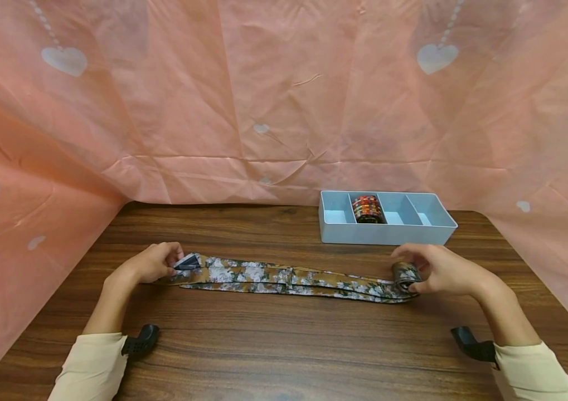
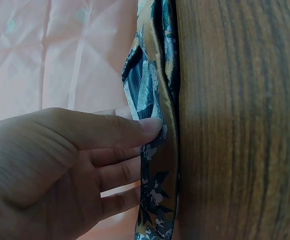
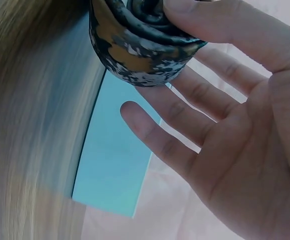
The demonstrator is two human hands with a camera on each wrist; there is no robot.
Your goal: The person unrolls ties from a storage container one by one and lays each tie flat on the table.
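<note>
A floral necktie [image 1: 253, 274], mustard brown with white flowers and dark leaves, lies lengthwise across the table. At its left end, my left hand [image 1: 152, 263] pinches the fabric between thumb and fingers, as the left wrist view shows; dark lining [image 2: 136, 82] shows in the open fold beside the thumb. The right end is wound into a coil [image 1: 406, 275], standing on its edge. My right hand [image 1: 436, 270] holds this coil, thumb on the near side and fingers around the back. In the right wrist view the coil's top is cut off.
Behind the right hand stands a light blue box [image 1: 384, 234] with several compartments. A red and yellow patterned roll [image 1: 367, 208] sits in its second compartment from the left. Pink cloth [image 1: 284, 100] with hearts hangs around the wooden table [image 1: 284, 345].
</note>
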